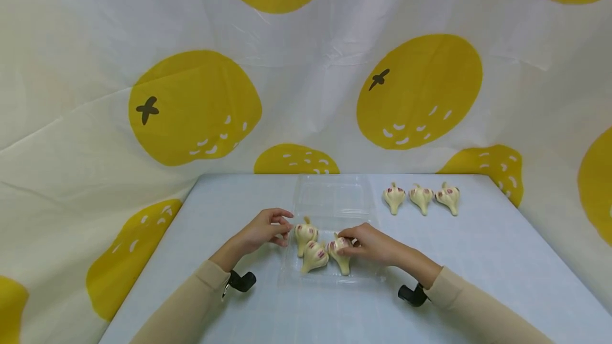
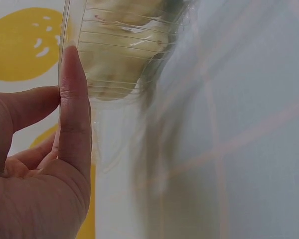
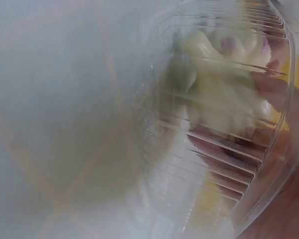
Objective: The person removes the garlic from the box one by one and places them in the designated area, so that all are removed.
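A clear plastic clamshell box [image 1: 365,275] lies opened out in the middle of the table, its lid [image 1: 333,195] folded back. Three garlic bulbs are in its base. My right hand [image 1: 375,246] grips the right-hand garlic bulb [image 1: 340,259] from above; the right wrist view shows this bulb [image 3: 219,94] through the ribbed wall. To its left are two more bulbs, one at the back [image 1: 306,233] and one at the front [image 1: 315,255]. My left hand [image 1: 264,231] is at the box's left side, one finger straight against the rim in the left wrist view.
Three more garlic bulbs stand in a row at the table's back right: left [image 1: 394,198], middle [image 1: 421,198] and right [image 1: 448,197]. A white curtain [image 1: 306,89] with yellow fruit prints hangs behind the table [image 1: 229,312].
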{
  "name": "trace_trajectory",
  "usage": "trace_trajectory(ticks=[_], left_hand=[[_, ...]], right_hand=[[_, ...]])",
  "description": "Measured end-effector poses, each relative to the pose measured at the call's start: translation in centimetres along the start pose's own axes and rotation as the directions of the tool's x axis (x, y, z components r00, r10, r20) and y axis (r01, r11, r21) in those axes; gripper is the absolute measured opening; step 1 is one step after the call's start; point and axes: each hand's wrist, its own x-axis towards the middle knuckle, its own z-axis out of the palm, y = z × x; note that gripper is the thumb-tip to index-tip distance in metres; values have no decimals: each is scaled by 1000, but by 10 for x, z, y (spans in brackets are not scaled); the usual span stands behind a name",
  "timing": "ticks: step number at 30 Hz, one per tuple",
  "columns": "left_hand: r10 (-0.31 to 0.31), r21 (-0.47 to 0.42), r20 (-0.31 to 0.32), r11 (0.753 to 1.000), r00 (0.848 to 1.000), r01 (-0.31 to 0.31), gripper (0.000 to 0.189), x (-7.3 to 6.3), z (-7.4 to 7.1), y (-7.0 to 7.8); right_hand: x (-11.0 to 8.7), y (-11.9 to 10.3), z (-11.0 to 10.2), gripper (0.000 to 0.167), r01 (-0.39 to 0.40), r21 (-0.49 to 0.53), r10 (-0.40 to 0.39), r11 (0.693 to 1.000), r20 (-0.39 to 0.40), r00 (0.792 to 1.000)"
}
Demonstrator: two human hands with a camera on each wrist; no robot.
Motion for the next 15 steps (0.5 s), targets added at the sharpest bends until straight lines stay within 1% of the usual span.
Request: trace_trajectory(ticks=[4, 7, 11, 15], left_hand=[[8, 3, -1, 1000, 1000, -8, 46, 0, 0, -1], [12, 4, -3, 1000, 1000, -12, 46, 1, -1, -2], [15, 4, 3, 1000, 1000, -15, 45, 0, -1, -2], [19, 9, 12, 1000, 1000, -19, 45, 0, -1, -1]], right_hand=[[-1, 1, 0, 24, 15, 23, -14, 1000, -17, 1000], [-2, 1, -2, 21, 41, 56, -38, 998, -50, 998], [-6, 3, -3, 27, 81, 85, -70, 993, -121, 990], [-10, 4, -9, 32, 79, 83, -63, 993, -182, 981]])
